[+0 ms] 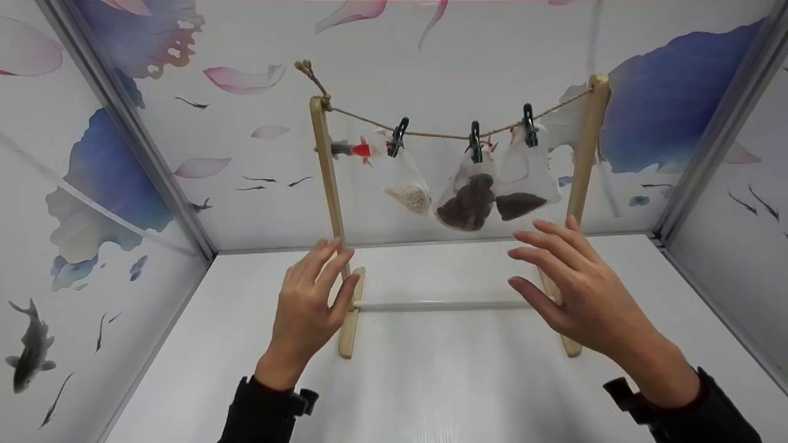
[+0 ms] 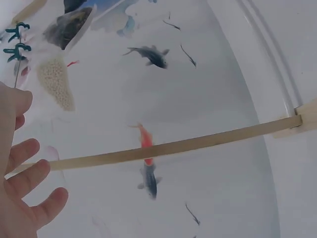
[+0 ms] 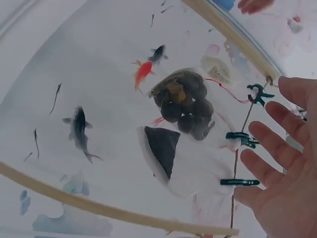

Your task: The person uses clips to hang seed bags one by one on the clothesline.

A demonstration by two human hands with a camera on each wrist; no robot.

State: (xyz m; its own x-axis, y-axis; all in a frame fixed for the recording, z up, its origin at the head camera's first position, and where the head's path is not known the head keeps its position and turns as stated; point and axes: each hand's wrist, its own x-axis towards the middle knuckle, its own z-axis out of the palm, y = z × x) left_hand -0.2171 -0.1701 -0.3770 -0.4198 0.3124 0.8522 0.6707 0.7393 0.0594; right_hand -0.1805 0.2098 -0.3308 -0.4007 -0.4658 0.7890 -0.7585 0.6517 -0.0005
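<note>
In the head view a rope [image 1: 434, 135] spans a wooden stand. Dark green clips [image 1: 475, 143] hold three clear bags on it. One bag holds pale grains [image 1: 414, 200], the middle one dark round pieces [image 1: 471, 203], and the third fine black contents [image 1: 520, 205]. My left hand [image 1: 308, 295] is raised by the left post [image 1: 327, 172], fingers spread and nothing held. On the other side, my right hand [image 1: 575, 292] is held up before the right post [image 1: 588, 154], its fingers apart and holding nothing. The right wrist view shows the open palm [image 3: 290, 173] beside the clips.
A white rod [image 1: 443, 305] joins the stand's wooden feet [image 1: 348, 335] on the white table [image 1: 431, 381]. Walls printed with fish [image 1: 34, 351], petals and blue patches surround it on the back and sides, with metal edging [image 1: 129, 129] at the corners.
</note>
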